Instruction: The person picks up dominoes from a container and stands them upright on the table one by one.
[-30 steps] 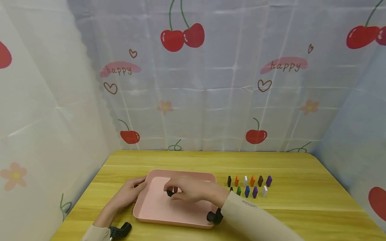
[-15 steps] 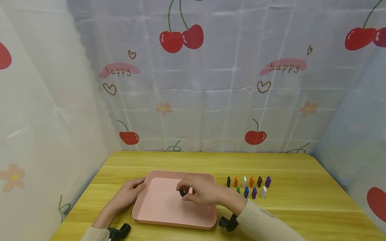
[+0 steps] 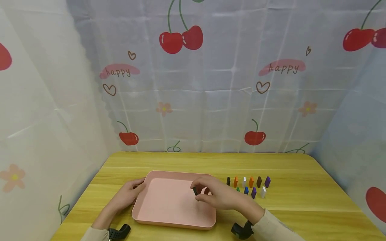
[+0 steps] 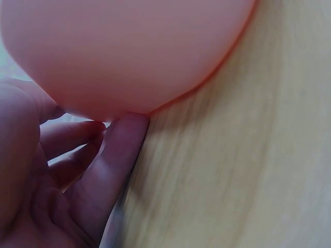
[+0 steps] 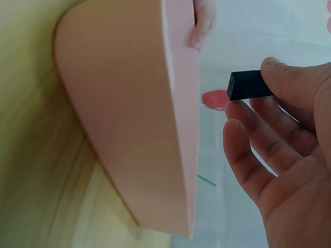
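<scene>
My right hand (image 3: 221, 194) pinches a small black domino (image 5: 247, 86) between thumb and fingers, above the right part of a pink tray (image 3: 167, 202). In the right wrist view the domino is raised, apart from the tray's wall (image 5: 121, 108). My left hand (image 3: 127, 194) touches the left side of the tray near its far corner. The left wrist view shows the left thumb (image 4: 116, 155) and fingertips against the tray's outer wall. To the right of the tray, several coloured dominoes (image 3: 251, 182) stand upright in two rows; my right hand hides part of the nearer row.
The wooden table (image 3: 295, 201) carries the tray and dominoes. A white curtain (image 3: 211, 100) printed with cherries hangs behind it and at both sides. Black wrist mounts (image 3: 242, 231) sit on both forearms.
My right hand has moved right across the tray with the black domino, from its middle to its right side. The left hand stays at the tray's left side.
</scene>
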{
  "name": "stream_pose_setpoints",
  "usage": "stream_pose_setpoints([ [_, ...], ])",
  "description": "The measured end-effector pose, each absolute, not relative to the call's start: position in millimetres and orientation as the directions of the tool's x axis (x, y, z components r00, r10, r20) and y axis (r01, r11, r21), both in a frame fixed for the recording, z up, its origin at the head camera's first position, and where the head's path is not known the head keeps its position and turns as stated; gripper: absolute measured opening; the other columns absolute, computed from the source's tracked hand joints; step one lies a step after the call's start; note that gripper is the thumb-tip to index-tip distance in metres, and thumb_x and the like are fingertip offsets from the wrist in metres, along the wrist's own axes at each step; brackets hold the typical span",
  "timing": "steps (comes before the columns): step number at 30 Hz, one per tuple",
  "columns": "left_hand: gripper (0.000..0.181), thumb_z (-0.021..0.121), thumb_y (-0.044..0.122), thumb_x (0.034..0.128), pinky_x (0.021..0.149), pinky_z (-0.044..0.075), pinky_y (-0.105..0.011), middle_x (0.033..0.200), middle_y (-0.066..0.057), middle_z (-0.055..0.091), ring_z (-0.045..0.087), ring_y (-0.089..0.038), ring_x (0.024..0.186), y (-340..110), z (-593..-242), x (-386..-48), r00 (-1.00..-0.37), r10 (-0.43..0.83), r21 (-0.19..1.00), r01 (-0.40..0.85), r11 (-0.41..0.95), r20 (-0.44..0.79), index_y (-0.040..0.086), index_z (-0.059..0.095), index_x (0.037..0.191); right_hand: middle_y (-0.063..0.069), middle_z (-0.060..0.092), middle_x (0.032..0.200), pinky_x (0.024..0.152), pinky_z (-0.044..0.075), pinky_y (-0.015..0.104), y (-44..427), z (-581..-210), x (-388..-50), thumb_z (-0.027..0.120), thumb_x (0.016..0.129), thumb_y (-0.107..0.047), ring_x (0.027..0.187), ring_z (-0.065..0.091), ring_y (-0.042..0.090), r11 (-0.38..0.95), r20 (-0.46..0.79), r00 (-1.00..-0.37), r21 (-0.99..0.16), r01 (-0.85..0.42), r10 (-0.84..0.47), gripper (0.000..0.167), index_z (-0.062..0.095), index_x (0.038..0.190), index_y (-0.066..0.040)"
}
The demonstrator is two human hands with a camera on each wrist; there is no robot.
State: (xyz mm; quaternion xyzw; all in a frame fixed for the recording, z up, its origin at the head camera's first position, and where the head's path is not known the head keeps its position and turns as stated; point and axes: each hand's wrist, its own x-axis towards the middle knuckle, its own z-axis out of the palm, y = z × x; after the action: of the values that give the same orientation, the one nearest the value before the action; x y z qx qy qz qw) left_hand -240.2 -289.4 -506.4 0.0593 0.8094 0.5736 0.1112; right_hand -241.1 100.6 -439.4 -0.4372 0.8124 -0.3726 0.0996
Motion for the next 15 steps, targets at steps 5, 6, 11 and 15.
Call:
stream_pose_setpoints([
  [5, 0.062, 0.050, 0.035, 0.1098, 0.084, 0.062, -0.035, 0.156, -0.030, 0.043, 0.066, -0.027, 0.120, -288.5, -504.7, -239.4, -0.971, 0.211, 0.936, -0.032, 0.350, -0.112, -0.001, 0.036, 0.158, -0.003, 0.065, 0.112, 0.085, 0.057, 0.026, 112.1, -445.0, -234.9, 0.067, 0.102, -0.021, 0.102, 0.061, 0.004, 0.349, 0.183, -0.628, -0.699, -0.624, -0.756, 0.024, 0.062, 0.126, -0.020],
  [6, 0.062, 0.050, 0.035, 0.1099, 0.084, 0.062, -0.035, 0.157, -0.029, 0.042, 0.065, -0.027, 0.122, -288.3, -504.4, -239.4, -0.972, 0.208, 0.933, -0.029, 0.358, -0.110, -0.001, 0.036, 0.158, 0.000, 0.067, 0.112, 0.085, 0.057, 0.027, 114.3, -446.5, -234.0, 0.067, 0.102, -0.021, 0.102, 0.062, 0.004, 0.345, 0.191, -0.630, -0.701, -0.624, -0.753, 0.024, 0.062, 0.126, -0.018],
  [11, 0.062, 0.050, 0.035, 0.1097, 0.085, 0.061, -0.033, 0.158, -0.029, 0.042, 0.063, -0.027, 0.124, -287.4, -504.0, -239.3, -0.974, 0.199, 0.928, -0.025, 0.372, -0.106, -0.001, 0.037, 0.158, 0.006, 0.070, 0.111, 0.086, 0.058, 0.027, 128.5, -454.3, -230.0, 0.067, 0.102, -0.019, 0.102, 0.063, 0.005, 0.353, 0.214, -0.663, -0.708, -0.611, -0.718, 0.024, 0.064, 0.124, -0.012],
  [15, 0.063, 0.051, 0.035, 0.1096, 0.084, 0.062, -0.035, 0.157, -0.030, 0.042, 0.066, -0.027, 0.121, -287.8, -505.0, -238.6, -0.973, 0.201, 0.934, -0.036, 0.356, -0.114, -0.002, 0.036, 0.158, 0.005, 0.070, 0.111, 0.085, 0.058, 0.027, 140.9, -459.6, -226.7, 0.067, 0.101, -0.019, 0.101, 0.063, 0.004, 0.375, 0.207, -0.696, -0.720, -0.584, -0.687, 0.023, 0.065, 0.123, -0.013],
])
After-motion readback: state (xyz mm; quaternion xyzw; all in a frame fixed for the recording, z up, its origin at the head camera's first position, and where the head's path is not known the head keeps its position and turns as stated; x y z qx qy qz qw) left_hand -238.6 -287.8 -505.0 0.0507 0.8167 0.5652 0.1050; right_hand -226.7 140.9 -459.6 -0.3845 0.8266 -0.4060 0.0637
